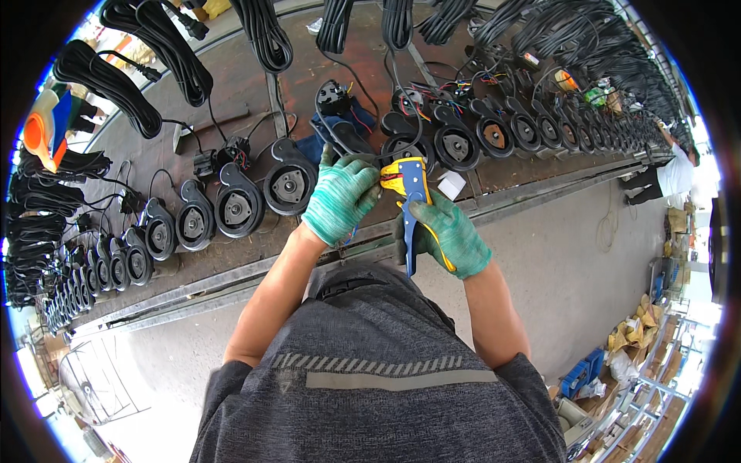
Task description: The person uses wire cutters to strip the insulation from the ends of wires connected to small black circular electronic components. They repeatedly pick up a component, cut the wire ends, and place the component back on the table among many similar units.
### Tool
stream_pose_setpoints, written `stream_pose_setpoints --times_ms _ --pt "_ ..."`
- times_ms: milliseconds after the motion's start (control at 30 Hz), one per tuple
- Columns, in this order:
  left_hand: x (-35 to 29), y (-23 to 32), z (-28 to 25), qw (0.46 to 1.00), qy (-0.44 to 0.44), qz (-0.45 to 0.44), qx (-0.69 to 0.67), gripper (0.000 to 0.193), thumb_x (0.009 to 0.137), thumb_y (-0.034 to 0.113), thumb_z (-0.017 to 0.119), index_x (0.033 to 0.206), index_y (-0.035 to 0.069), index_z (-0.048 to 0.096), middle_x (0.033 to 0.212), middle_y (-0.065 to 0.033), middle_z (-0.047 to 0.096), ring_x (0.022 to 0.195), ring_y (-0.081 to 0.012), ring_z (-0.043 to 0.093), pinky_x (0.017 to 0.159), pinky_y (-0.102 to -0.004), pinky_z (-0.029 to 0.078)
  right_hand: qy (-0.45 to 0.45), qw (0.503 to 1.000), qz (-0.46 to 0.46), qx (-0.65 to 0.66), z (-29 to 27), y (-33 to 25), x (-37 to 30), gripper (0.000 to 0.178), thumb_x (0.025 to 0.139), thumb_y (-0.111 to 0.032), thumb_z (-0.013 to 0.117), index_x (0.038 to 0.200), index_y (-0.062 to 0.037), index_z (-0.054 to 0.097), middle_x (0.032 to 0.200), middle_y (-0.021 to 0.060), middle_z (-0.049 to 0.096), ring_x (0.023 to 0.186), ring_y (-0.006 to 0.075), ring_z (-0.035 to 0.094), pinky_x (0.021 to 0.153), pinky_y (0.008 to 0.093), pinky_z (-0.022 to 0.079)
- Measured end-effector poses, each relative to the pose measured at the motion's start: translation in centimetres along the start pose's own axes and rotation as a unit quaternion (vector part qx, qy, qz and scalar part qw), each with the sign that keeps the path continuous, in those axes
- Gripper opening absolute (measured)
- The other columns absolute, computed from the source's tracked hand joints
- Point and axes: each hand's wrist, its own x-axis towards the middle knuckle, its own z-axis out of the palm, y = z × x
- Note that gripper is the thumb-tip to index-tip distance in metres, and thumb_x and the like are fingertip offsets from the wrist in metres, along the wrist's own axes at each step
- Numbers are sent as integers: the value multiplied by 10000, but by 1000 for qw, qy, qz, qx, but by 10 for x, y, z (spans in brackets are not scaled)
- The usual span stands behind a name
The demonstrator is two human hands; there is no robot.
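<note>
My right hand [454,235], in a green glove with dark fingertips, is wrapped round the handles of a blue and yellow wire stripper [415,185]. The tool's jaw end points left and is up against the fingers of my left hand [341,197], also green-gloved. Those fingers are pressed together on a black cable, whose end is hidden between glove and jaws. A bit of blue wire [353,233] shows below the left glove. Just beyond my hands, a black motor-like part with a wheel [343,137] lies on a dark blue cloth [312,147].
A long row of black wheel units [289,187] lines the near edge of the brown workbench [231,127]. Coiled black cables [262,35] hang along its far side. A white piece [451,184] lies near the tool. Another person [671,174] stands at the far right; a blue crate [580,374] sits lower right.
</note>
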Motion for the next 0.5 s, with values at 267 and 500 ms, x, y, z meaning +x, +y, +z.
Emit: stream_pose_setpoints --times_ms 267,500 --pt "2 -1 2 998 16 -22 -54 200 931 121 645 1124 74 667 1203 -122 698 1157 -341 639 1178 -552 256 15 1000 -15 -23 -16 11 15 364 1003 -258 653 1273 -33 558 912 120 696 715 205 702 661 370 610" --pt "0 -14 3 990 42 -82 -103 197 983 92 620 1163 37 678 1114 -125 719 1068 -301 674 1115 -482 373 -20 970 -175 170 -6 20 12 416 971 -280 654 1274 -7 567 1022 190 701 864 336 731 793 497 624"
